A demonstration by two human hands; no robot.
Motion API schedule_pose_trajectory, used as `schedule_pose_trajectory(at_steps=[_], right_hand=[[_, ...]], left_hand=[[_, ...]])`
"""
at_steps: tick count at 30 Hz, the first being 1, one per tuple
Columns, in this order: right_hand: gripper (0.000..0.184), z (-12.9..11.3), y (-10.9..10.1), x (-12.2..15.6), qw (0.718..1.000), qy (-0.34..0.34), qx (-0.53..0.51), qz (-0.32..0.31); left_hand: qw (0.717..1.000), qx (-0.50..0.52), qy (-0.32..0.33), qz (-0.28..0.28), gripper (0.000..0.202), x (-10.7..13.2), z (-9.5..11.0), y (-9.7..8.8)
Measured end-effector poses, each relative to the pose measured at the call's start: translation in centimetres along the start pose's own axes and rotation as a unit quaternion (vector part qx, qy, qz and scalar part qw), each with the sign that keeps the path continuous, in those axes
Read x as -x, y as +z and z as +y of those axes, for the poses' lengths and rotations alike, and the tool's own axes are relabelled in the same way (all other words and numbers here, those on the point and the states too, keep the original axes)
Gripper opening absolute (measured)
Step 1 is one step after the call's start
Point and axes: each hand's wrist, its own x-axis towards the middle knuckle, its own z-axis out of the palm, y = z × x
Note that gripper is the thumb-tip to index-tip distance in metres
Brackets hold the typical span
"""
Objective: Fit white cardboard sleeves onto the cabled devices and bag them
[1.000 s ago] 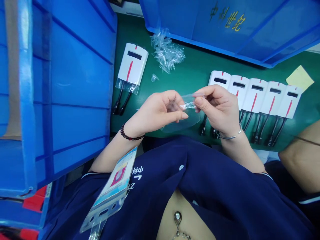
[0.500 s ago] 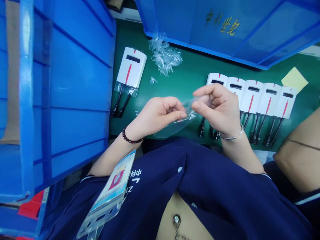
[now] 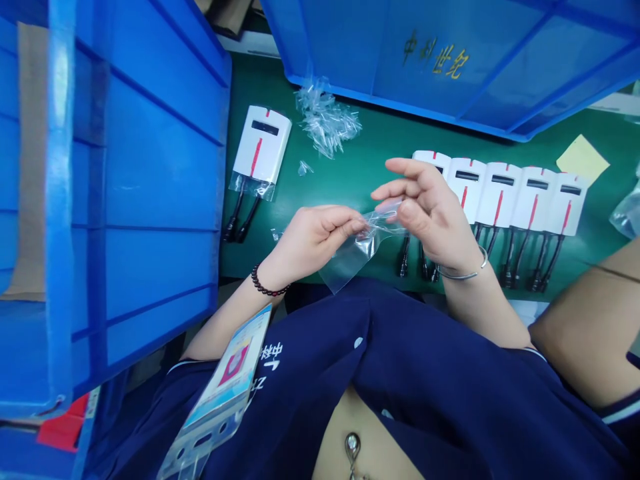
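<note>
Between my hands is a clear plastic bag [image 3: 349, 259], its lower corner hanging toward my lap. My left hand [image 3: 323, 239] pinches its upper edge between thumb and fingers. My right hand [image 3: 425, 207] has its fingers spread beside the bag's right end, with the thumb apart from them; the plastic lies against or just behind these fingers. Behind my right hand stands a row of several white devices [image 3: 500, 193] with red stripes and black cables, partly covered by the hand. One more white device [image 3: 261, 147], its lower end in clear film, lies left of my hands.
A heap of clear plastic scraps [image 3: 327, 123] lies on the green table [image 3: 373, 127]. A blue crate [image 3: 160, 160] stands at left, another blue crate [image 3: 350, 53] at the back. A yellow paper note [image 3: 583, 159] lies at right, near another person's arm [image 3: 590, 327].
My right hand's fingers have opened from a pinch on the plastic and spread. The bag now hangs lower and flatter from my left hand. The other person's arm has shifted slightly left.
</note>
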Motion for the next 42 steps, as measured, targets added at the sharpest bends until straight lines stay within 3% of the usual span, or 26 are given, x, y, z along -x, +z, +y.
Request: schedule_pose_trajectory(at_steps=[6, 10, 15, 19, 21, 23, 25, 27, 29, 32, 35, 37, 39, 40, 42], right_hand=[[0.054, 0.1, -0.9, -0.2, 0.999, 0.032, -0.027, 0.023], [0.045, -0.3, -1.6, 0.0, 0.999, 0.008, -0.025, -0.027], [0.044, -1.2, -1.5, -0.3, 0.996, -0.015, 0.042, -0.072], [0.023, -1.6, -0.4, -1.0, 0.989, -0.040, 0.085, -0.118], [0.026, -1.4, 0.2, -1.1, 0.990, -0.041, 0.092, -0.098], [0.033, -1.0, 0.5, -1.2, 0.995, -0.037, 0.085, -0.039], [0.040, -0.5, 0.5, -1.0, 0.997, -0.027, 0.071, 0.011], [0.039, 0.0, 0.0, -0.7, 0.998, -0.014, 0.059, 0.018], [0.039, 0.2, -0.5, -0.2, 0.999, 0.009, 0.048, -0.021], [0.059, 0.3, -0.8, 0.4, 0.991, 0.068, 0.012, -0.118], [0.057, 0.4, -0.9, 0.8, 0.977, 0.117, -0.001, -0.176], [0.044, 0.5, -1.3, 1.1, 0.982, 0.100, 0.059, -0.147], [0.029, 0.5, -2.1, 1.7, 0.979, 0.073, 0.179, -0.065], [0.023, 0.6, -2.6, 2.0, 0.964, 0.074, 0.256, -0.018], [0.025, 0.7, -3.2, 2.7, 0.899, 0.121, 0.418, 0.039]], left_hand=[[0.997, 0.035, -0.039, 0.063, 0.020, 0.5, -0.3, 0.1], [0.993, 0.078, -0.054, 0.075, 0.016, 0.6, -0.5, 0.0], [0.995, 0.075, -0.058, 0.018, 0.013, 0.5, -0.2, 0.2], [0.995, 0.067, -0.054, -0.039, 0.014, 0.4, 0.1, 0.5], [0.992, 0.084, -0.072, -0.058, 0.016, 0.5, 0.1, 0.6], [0.986, 0.121, -0.092, -0.065, 0.017, 0.5, 0.0, 0.6], [0.982, 0.147, -0.104, -0.053, 0.018, 0.5, 0.0, 0.4], [0.982, 0.148, -0.110, -0.034, 0.021, 0.5, -0.2, 0.3], [0.983, 0.144, -0.114, -0.015, 0.024, 0.4, -0.5, 0.4], [0.986, 0.124, -0.109, 0.003, 0.025, 0.2, -0.8, 0.7], [0.995, 0.066, -0.079, 0.004, 0.016, 0.2, -0.7, 0.7], [0.998, 0.029, -0.053, -0.004, 0.011, 0.3, -0.6, 0.3], [0.999, -0.001, -0.046, 0.003, 0.008, 0.5, -0.6, -0.6], [0.998, -0.010, -0.053, 0.015, 0.007, 0.7, -0.7, -1.1], [0.996, -0.011, -0.075, 0.046, 0.005, 0.9, -0.9, -2.0]])
